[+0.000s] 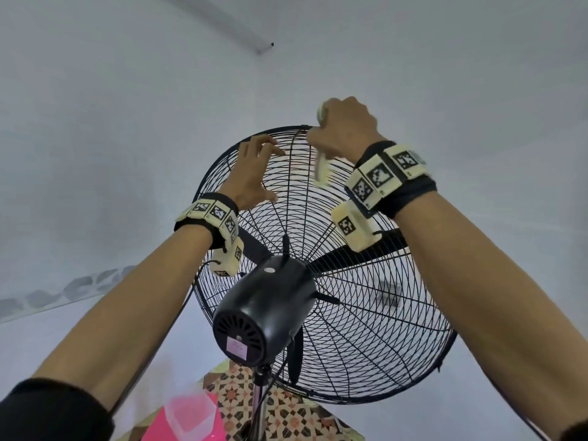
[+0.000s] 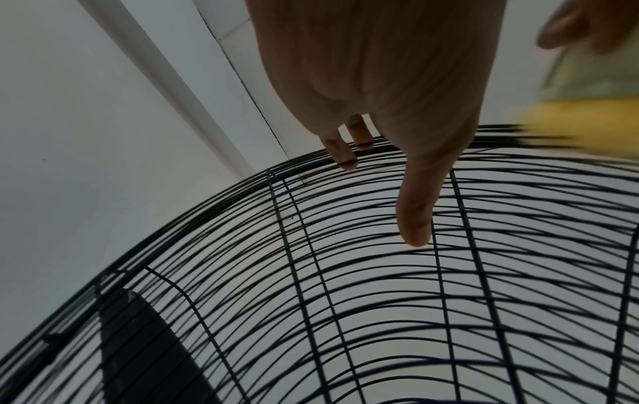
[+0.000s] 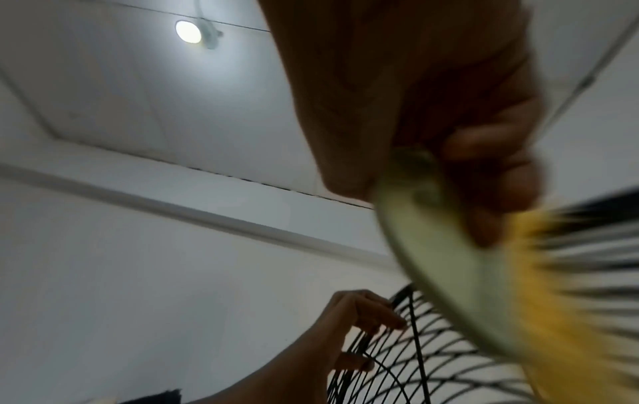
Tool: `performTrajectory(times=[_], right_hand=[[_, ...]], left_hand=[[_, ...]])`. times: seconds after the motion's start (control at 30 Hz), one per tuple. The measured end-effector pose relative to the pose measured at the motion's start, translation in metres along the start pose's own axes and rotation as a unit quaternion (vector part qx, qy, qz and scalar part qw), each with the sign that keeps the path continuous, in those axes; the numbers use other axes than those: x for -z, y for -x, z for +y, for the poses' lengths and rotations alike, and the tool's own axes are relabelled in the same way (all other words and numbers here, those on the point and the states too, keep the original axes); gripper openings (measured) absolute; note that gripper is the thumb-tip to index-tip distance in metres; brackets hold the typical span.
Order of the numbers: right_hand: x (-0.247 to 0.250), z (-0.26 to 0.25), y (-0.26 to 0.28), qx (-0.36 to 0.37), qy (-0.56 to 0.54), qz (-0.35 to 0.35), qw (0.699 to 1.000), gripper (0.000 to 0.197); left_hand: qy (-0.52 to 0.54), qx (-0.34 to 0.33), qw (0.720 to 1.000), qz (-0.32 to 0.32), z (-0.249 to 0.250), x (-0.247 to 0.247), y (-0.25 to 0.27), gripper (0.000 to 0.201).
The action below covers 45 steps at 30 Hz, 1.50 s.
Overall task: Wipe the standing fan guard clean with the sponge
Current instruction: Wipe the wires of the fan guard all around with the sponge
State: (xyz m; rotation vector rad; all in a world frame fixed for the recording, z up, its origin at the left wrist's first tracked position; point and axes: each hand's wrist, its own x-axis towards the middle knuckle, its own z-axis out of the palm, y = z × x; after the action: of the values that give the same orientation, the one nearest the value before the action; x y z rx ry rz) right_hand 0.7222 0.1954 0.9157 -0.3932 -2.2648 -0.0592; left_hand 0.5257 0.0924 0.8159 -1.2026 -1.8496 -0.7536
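Note:
A black wire fan guard [image 1: 366,313] fills the middle of the head view, seen from behind its motor housing [image 1: 264,310]. My right hand [image 1: 342,130] grips a yellow sponge with a green scrub face [image 1: 321,171] against the guard's top rim [image 1: 286,130]. In the right wrist view the sponge [image 3: 484,273] is blurred under the curled fingers [image 3: 484,164]. My left hand [image 1: 254,170] rests on the upper left wires with fingers spread. Its thumb [image 2: 415,218] lies straight along the guard [image 2: 345,300] in the left wrist view.
The fan's pole [image 1: 259,405] runs down to a patterned tile floor [image 1: 286,409]. A pink container with a clear tub [image 1: 191,415] sits low left of the pole. White walls and ceiling surround the fan, with a ceiling lamp [image 3: 188,31] above.

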Motion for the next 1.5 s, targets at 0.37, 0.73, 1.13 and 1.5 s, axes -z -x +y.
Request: performTrajectory(times=[0.37, 0.73, 1.13, 1.5], right_hand=[[-0.009, -0.014, -0.026, -0.053, -0.278, -0.015, 0.959, 0.019], [-0.011, 0.022, -0.062, -0.101, -0.305, -0.055, 0.945, 0.043], [0.056, 0.051, -0.025, -0.085, 0.053, -0.149, 0.984, 0.023], [-0.015, 0.002, -0.065, -0.084, -0.287, -0.057, 0.953, 0.016]], left_hand=[[-0.052, 0.013, 0.998, -0.040, 0.012, 0.010, -0.007, 0.138], [-0.020, 0.037, 0.998, -0.049, 0.017, 0.004, -0.014, 0.126], [-0.008, 0.040, 0.998, -0.056, 0.019, 0.004, -0.013, 0.136], [-0.018, 0.059, 0.997, -0.046, 0.014, 0.012, -0.007, 0.120]])
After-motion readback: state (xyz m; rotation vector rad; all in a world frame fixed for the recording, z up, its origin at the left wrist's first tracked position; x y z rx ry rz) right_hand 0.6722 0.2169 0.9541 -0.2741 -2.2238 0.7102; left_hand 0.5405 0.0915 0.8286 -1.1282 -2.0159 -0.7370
